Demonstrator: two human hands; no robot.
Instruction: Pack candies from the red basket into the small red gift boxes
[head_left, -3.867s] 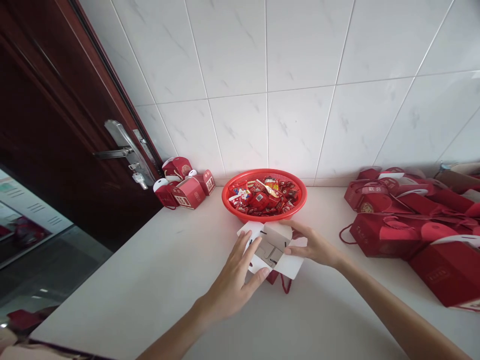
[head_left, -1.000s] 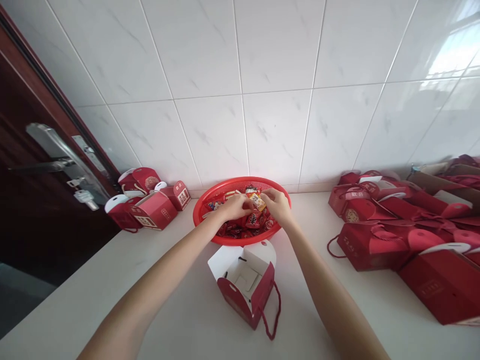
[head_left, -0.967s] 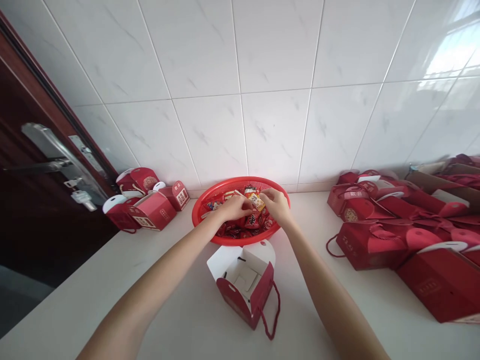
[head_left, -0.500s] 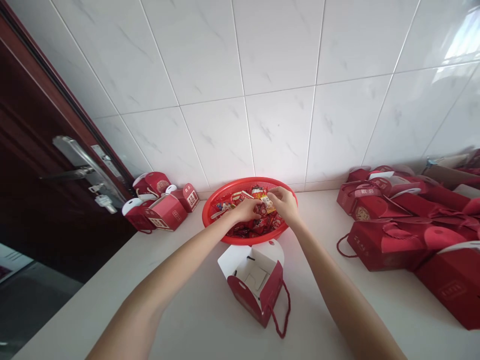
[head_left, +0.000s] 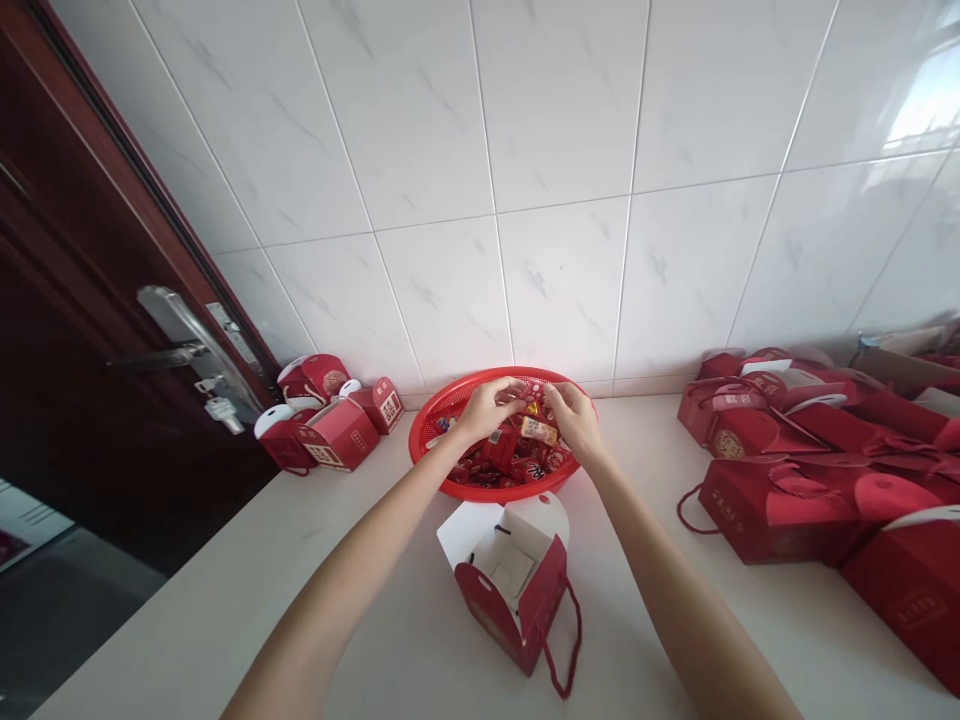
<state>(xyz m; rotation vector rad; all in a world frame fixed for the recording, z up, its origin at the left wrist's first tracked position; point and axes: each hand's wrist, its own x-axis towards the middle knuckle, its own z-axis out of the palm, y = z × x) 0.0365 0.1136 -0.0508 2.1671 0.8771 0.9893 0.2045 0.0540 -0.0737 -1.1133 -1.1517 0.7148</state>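
A red oval plastic basket (head_left: 427,470) filled with small wrapped sweets (head_left: 502,450) stands against the tiled wall. Over its back part, my left hand (head_left: 491,405) has its fingers bent together at a red wrapped sweet (head_left: 529,390). My right hand (head_left: 571,415) is closed at the right side of the same small red piece. A yellow-and-white packet (head_left: 538,431) lies on the sweets just below the hands. In front of the basket stands an open red box (head_left: 487,605) with a white inside, its flaps up and its red cord handle hanging to the right.
Several closed red boxes (head_left: 341,435) stand at the left near a dark door (head_left: 67,300) with a metal handle and keys. Many more red boxes (head_left: 780,510) crowd the right side of the white table (head_left: 360,640). Behind is a tiled wall (head_left: 562,280).
Both hands have moved towards the back of the basket. The yellow-and-white packet that was by my right fingers now lies on the sweets. The view has shifted slightly.
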